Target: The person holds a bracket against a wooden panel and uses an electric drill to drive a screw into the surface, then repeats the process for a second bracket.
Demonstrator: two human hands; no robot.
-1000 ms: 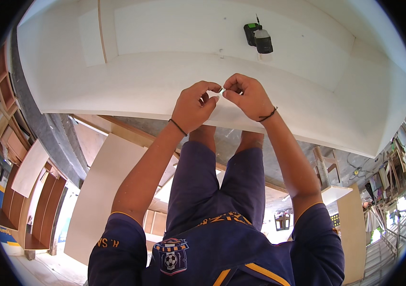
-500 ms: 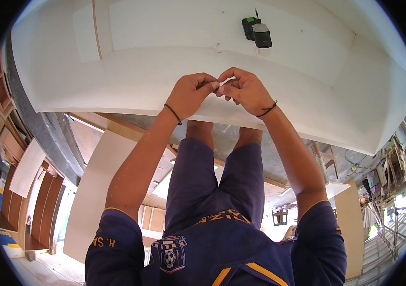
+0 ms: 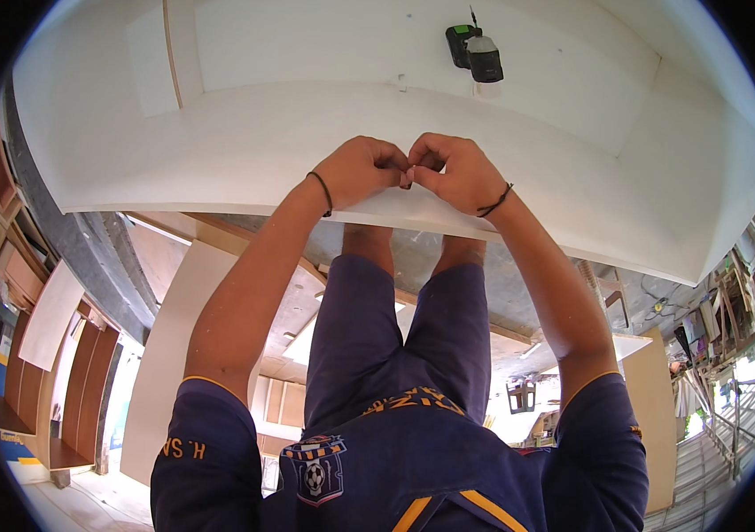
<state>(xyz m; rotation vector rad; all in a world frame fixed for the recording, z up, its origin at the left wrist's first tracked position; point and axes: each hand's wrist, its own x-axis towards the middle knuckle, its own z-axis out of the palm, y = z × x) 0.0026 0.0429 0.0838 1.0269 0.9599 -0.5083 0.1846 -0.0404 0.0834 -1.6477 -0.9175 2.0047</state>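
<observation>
My left hand (image 3: 365, 169) and my right hand (image 3: 456, 172) meet fingertip to fingertip above the near part of a large white panel (image 3: 245, 151). Both are closed in a pinch around something tiny between them. The fingers hide most of it, so its kind cannot be made out. Beyond the hands, a black cordless drill (image 3: 482, 57) with a green patch lies on the white surface, a thin bit pointing away from me. A small pale piece (image 3: 401, 83) sits on that surface, left of the drill.
A thin upright divider (image 3: 171, 53) stands at the white piece's far left. Brown cabinet frames (image 3: 81, 399) stand at the left. A pale board (image 3: 182, 346) leans below the panel. Cluttered timber and racks (image 3: 723, 346) fill the right side. My legs (image 3: 369, 248) are close against the near edge.
My fingertips have shifted and curled, with the right fingers folding in tighter around the small thing. Both hands stay together in nearly the same place. The drill has not visibly been moved.
</observation>
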